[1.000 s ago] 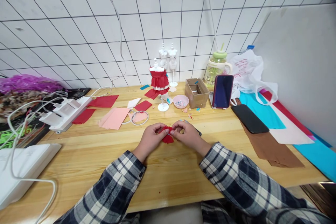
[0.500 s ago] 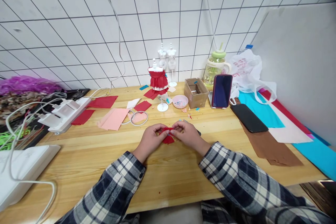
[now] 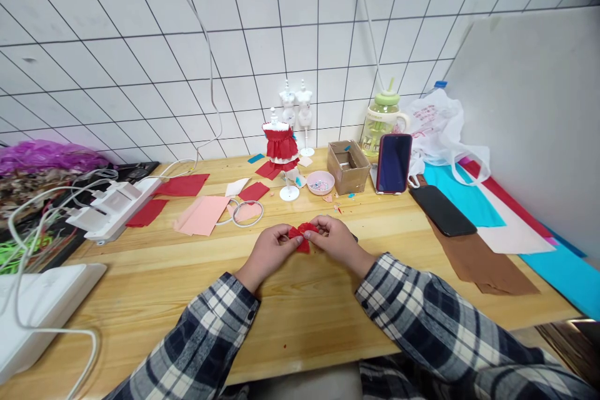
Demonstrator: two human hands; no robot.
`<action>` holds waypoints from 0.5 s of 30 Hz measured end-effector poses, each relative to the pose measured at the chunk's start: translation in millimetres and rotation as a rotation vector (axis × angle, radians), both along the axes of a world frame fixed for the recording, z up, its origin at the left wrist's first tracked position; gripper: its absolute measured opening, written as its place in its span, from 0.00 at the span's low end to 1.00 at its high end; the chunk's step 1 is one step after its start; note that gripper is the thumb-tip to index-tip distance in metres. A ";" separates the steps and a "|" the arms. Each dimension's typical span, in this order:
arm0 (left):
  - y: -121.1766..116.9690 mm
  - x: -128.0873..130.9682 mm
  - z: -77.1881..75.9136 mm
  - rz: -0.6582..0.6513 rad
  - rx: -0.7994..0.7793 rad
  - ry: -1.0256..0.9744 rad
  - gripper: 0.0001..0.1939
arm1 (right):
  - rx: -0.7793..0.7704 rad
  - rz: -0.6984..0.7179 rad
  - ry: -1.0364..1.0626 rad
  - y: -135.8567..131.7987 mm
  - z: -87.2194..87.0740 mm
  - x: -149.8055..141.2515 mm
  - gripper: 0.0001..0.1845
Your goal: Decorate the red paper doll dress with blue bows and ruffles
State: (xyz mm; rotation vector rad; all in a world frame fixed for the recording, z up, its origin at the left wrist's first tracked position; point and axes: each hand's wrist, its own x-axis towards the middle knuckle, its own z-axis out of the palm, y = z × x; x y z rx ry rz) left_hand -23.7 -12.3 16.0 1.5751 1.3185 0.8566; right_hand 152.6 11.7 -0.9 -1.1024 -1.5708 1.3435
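Observation:
Between my two hands, just above the wooden table, is a small gathered piece of red fabric (image 3: 303, 246). My left hand (image 3: 275, 246) pinches its left side between thumb and fingers. From the other side my right hand (image 3: 334, 239) pinches it too, the two thumb tips nearly meeting. Part of the cloth is hidden behind the fingers. A dark object, mostly covered, lies on the table behind my right hand. Farther back stands a miniature dress form (image 3: 289, 193) wearing a ruffled red dress (image 3: 282, 149) with white trim.
Behind are a pink bowl (image 3: 321, 183) of beads, a cardboard box (image 3: 357, 176), a propped phone (image 3: 394, 164) and a bottle (image 3: 375, 131). Two rings (image 3: 248, 214) and pink cloth (image 3: 201, 215) lie left. A power strip (image 3: 112, 209) sits far left; a black phone (image 3: 443, 210) rests on brown fabric (image 3: 482, 269).
The red fabric has shifted in my fingers, and more of its gathered upper edge shows between my hands. Both hands stay in nearly the same place; the view has moved slightly.

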 end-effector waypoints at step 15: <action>-2.1 1.6 7.4 -0.130 0.228 0.296 0.09 | 0.008 -0.005 -0.123 -3.1 5.1 -0.4 0.06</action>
